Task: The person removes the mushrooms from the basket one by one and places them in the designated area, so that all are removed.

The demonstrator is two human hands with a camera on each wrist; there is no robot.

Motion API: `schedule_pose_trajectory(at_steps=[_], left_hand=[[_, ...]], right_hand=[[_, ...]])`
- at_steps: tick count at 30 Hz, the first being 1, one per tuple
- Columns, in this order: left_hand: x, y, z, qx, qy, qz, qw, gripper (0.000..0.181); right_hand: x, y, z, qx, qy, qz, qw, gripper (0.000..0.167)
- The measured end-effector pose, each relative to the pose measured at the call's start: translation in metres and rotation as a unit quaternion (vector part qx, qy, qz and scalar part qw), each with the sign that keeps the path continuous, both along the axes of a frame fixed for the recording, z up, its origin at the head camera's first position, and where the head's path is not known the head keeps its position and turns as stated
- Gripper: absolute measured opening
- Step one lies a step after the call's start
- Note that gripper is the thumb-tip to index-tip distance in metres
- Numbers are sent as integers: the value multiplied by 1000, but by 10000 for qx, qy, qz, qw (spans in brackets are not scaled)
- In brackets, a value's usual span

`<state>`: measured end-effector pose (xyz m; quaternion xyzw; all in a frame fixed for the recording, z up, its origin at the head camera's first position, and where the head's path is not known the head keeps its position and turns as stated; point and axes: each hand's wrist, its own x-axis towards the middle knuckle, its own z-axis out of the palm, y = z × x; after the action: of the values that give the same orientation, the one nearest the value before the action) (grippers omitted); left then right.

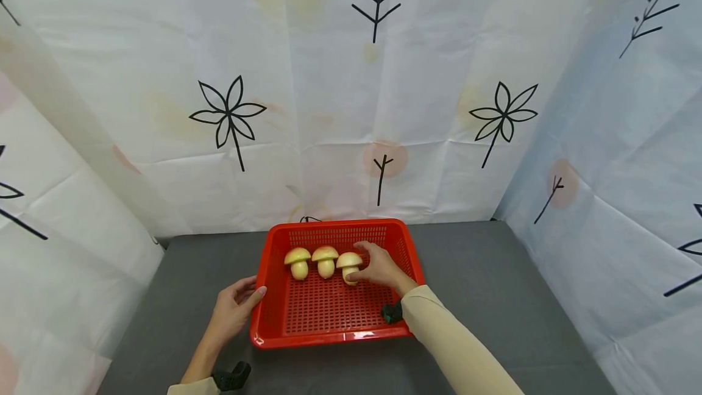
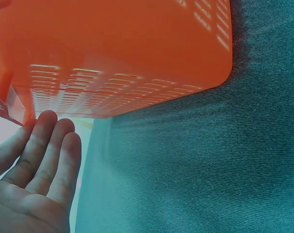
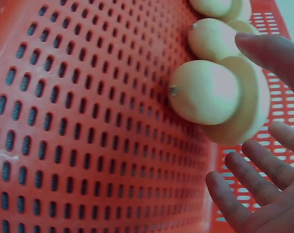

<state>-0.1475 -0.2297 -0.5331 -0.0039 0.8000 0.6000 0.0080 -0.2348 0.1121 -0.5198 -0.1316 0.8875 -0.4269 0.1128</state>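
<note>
Three toy mushrooms stand in a row in a red plastic basket (image 1: 312, 309): a left one (image 1: 298, 255), a middle one (image 1: 326, 253) and a right one (image 1: 349, 259). Yellowish caps top their pale stems. My right hand (image 1: 378, 267) reaches in from the right around the right mushroom, thumb apart from the spread fingers. The right wrist view shows a gap between those fingers (image 3: 253, 179) and the mushroom (image 3: 205, 92). At the basket's left rim, my left hand (image 1: 233, 309) holds the edge between thumb and index finger; its other fingers (image 2: 55, 150) extend along the outside.
The basket sits on a dark grey tabletop (image 1: 471, 297). White cloth (image 1: 323, 181) printed with black plants hangs behind and on both sides. A thin black cord (image 1: 310, 219) shows behind the basket's far rim.
</note>
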Motion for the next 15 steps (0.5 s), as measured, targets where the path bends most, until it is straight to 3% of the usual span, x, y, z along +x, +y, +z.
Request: schedule_pose_trajectory(at_steps=[7, 15], left_hand=[[0, 0, -2, 43, -7, 20, 10000, 50], [0, 1, -3, 6, -34, 89, 10000, 50]], right_hand=[[0, -4, -12, -25, 48, 11, 10000, 88], [0, -9, -15, 73, 148, 53, 9998, 92]])
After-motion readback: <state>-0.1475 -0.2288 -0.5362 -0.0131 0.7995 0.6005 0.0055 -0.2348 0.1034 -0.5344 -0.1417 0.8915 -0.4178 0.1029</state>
